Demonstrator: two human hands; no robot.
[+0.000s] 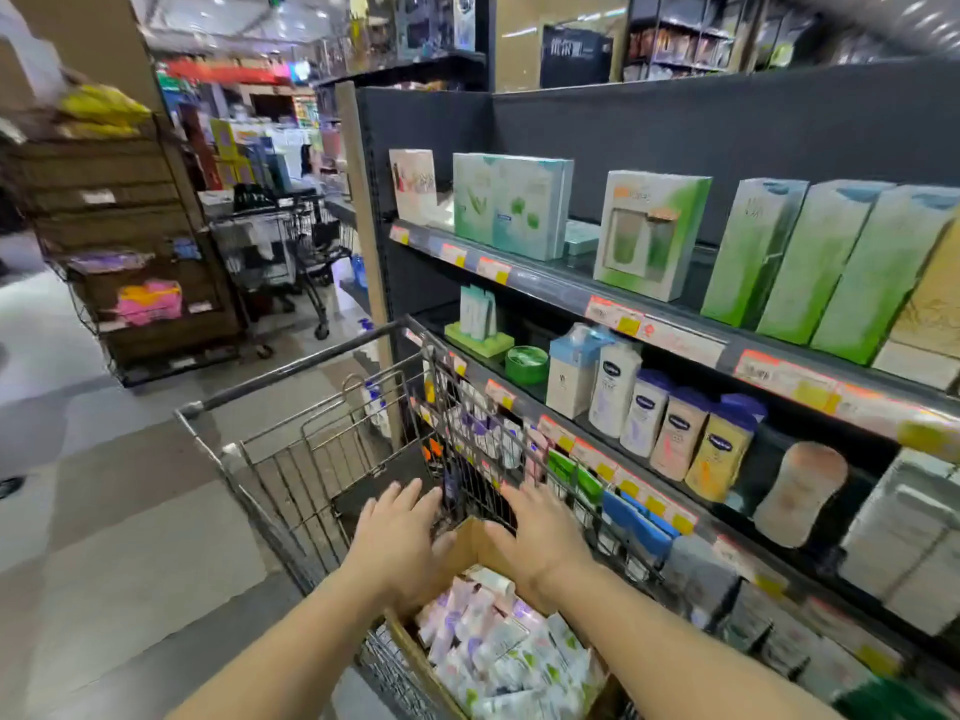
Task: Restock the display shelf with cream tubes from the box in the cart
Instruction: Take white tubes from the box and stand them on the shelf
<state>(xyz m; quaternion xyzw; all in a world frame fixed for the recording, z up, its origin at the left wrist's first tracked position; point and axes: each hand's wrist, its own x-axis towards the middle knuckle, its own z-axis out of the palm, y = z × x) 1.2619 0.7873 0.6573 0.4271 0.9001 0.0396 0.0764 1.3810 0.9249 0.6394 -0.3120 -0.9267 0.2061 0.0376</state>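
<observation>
Brown cardboard box (470, 550) of white-and-lilac cream tubes (498, 636) sits in the wire shopping cart (311, 459), bottom centre, parked beside the dark display shelf (675, 324) at right for short reaches; left hand (400, 537) and right hand (535, 532) rest on its far flaps, fingers spread flat, holding nothing, likely parting them

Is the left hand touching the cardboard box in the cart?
Touching. The head view shows the left hand resting on the box flap.
</observation>
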